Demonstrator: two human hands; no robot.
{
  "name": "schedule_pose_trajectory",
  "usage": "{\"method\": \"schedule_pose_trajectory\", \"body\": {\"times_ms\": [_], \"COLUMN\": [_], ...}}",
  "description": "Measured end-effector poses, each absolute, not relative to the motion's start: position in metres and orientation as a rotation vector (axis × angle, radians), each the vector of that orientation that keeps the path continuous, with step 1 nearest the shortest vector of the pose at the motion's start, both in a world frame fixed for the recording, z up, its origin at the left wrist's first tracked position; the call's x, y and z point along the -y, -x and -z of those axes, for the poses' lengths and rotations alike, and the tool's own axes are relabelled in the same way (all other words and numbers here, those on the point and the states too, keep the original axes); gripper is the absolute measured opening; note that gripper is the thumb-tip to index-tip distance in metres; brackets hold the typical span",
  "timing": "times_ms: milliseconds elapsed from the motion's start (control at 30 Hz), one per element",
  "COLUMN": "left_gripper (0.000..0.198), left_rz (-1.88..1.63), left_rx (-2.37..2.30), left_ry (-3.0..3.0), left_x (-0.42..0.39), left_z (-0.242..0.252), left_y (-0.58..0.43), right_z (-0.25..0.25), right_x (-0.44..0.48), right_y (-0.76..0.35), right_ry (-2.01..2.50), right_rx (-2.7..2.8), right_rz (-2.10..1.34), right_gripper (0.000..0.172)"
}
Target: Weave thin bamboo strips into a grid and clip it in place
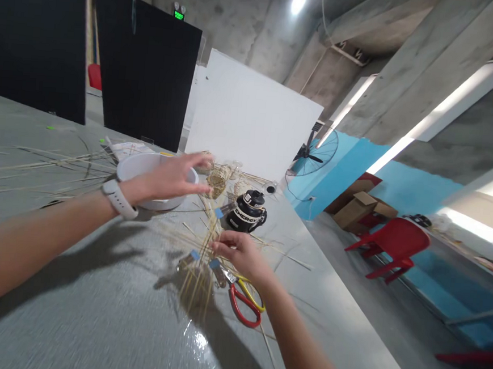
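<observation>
My left hand (176,176) is raised over the right side of a white basin (134,167), its fingers spread and holding nothing. At the middle of the grey table, my right hand (235,249) has its fingertips pinched together at a bundle of thin crossed bamboo strips (204,249); whether a strip is between them is too small to tell. Metal clips with blue ends (217,268) sit around the crossing. Scissors (248,303) with red and yellow handles lie just below my right hand, partly over some strips.
A black bottle (246,212) stands beyond my right hand. Behind it are a small woven basket (217,183) and a small dark-topped container (270,187). Long loose strips (38,163) spread across the left. A white board (252,114) stands at the back; a red chair (395,242) is at right.
</observation>
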State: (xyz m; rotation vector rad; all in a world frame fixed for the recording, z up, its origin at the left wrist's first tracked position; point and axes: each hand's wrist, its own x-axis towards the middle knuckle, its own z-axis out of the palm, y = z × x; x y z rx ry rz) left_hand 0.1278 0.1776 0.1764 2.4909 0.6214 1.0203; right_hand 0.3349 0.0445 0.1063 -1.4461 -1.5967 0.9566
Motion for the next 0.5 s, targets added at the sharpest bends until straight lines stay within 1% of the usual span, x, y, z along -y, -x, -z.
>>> {"method": "schedule_pose_trajectory", "body": {"times_ms": [33,100,133,167,233,300,367,433,500], "left_gripper": [0.054,0.043,0.038,0.035,0.032,0.036,0.041,0.046,0.052], "left_rz": [-1.188,-1.608,-1.628,-1.56,-1.29,-0.926,-0.643,-0.495,-0.484], "left_rx": [-0.702,-0.885,-0.971,-1.051,-1.102,-1.02,-0.881,-0.718,-0.652], "left_ry": [-2.446,-2.256,-2.223,-2.228,-2.217,-2.203,-2.118,-1.979,-1.843], "left_x": [-0.17,-0.151,-0.142,-0.134,-0.123,-0.12,-0.121,-0.124,-0.127], "left_z": [-0.177,-0.173,-0.168,-0.161,-0.144,-0.125,-0.111,-0.102,-0.096], "left_y": [-0.123,-0.111,-0.105,-0.098,-0.087,-0.081,-0.081,-0.086,-0.093], "right_z": [-0.103,-0.099,-0.096,-0.094,-0.09,-0.086,-0.083,-0.08,-0.076], "right_x": [-0.046,-0.046,-0.045,-0.043,-0.04,-0.038,-0.038,-0.039,-0.04], "right_y": [-0.337,-0.34,-0.341,-0.342,-0.34,-0.335,-0.328,-0.32,-0.313], "right_ry": [1.43,1.386,1.361,1.336,1.29,1.249,1.212,1.178,1.157], "right_rx": [1.529,1.391,1.33,1.275,1.175,1.089,1.023,0.979,0.956], "right_rz": [-0.966,-0.994,-1.017,-1.044,-1.1,-1.143,-1.17,-1.183,-1.181], "right_gripper": [0.028,0.032,0.034,0.035,0.036,0.035,0.035,0.036,0.037]}}
